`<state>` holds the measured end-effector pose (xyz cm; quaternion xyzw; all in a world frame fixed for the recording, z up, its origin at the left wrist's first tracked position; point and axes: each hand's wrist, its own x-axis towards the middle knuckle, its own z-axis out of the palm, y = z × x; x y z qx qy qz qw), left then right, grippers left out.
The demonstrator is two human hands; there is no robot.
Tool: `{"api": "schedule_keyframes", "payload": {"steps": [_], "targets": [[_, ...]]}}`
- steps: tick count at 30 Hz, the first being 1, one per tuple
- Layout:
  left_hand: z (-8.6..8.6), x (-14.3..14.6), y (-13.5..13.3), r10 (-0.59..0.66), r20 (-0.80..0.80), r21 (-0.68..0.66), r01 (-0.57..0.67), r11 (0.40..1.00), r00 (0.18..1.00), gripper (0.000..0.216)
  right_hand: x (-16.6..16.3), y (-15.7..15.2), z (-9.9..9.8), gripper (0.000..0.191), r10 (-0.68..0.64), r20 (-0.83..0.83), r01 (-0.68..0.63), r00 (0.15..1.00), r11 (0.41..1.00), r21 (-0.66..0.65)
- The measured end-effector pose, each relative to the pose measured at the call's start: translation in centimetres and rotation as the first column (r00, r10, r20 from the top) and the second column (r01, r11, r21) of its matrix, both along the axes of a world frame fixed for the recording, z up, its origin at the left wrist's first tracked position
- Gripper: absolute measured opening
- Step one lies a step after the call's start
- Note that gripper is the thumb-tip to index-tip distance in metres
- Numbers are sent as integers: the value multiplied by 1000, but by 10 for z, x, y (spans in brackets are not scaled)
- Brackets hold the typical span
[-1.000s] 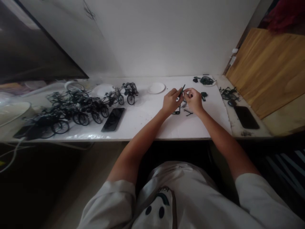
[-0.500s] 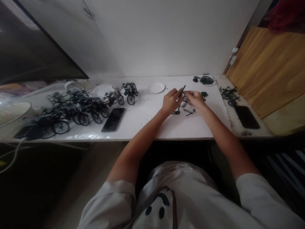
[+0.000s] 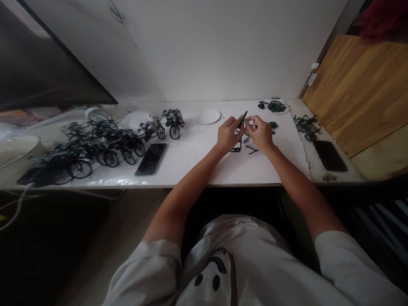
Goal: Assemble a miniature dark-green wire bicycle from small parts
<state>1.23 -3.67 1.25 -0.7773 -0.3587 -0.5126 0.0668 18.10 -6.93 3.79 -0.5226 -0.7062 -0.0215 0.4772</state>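
Observation:
Over the right half of the white table, my left hand [image 3: 228, 134] is closed around a small dark part of a toy bicycle [image 3: 244, 117], which sticks up past the fingertips. My right hand [image 3: 259, 131] meets it from the right, thumb and forefinger pinched together at the part's side; whatever sits between those fingertips is too small to make out. Below the hands lie loose dark bicycle pieces, among them a black frame piece [image 3: 236, 149] and a thin forked piece [image 3: 252, 149]. A dark green piece [image 3: 273, 126] rests just behind my right hand.
Several small assembled model bicycles [image 3: 110, 146] crowd the table's left side, near a black phone [image 3: 151, 159]. A white plate [image 3: 208, 116] lies at the back; another plate with dark parts [image 3: 278, 108] stands back right. A second phone [image 3: 330, 156] and a wooden board [image 3: 360, 93] are at right.
My right hand has turned slightly, its fingers now curled into a rounder pinch beside the dark part. My left hand keeps its hold in nearly the same place.

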Motion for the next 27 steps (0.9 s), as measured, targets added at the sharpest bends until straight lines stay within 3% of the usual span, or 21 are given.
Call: {"api": "schedule_keyframes", "payload": {"steps": [8, 27], "targets": [[3, 0, -3, -47, 36, -72, 49, 996, 998, 38, 1, -2, 2, 31, -94, 220, 90, 971, 996, 29], [3, 1, -4, -58, 49, -39, 60, 997, 997, 31, 0, -2, 2, 35, -117, 294, 128, 949, 992, -18]]}}
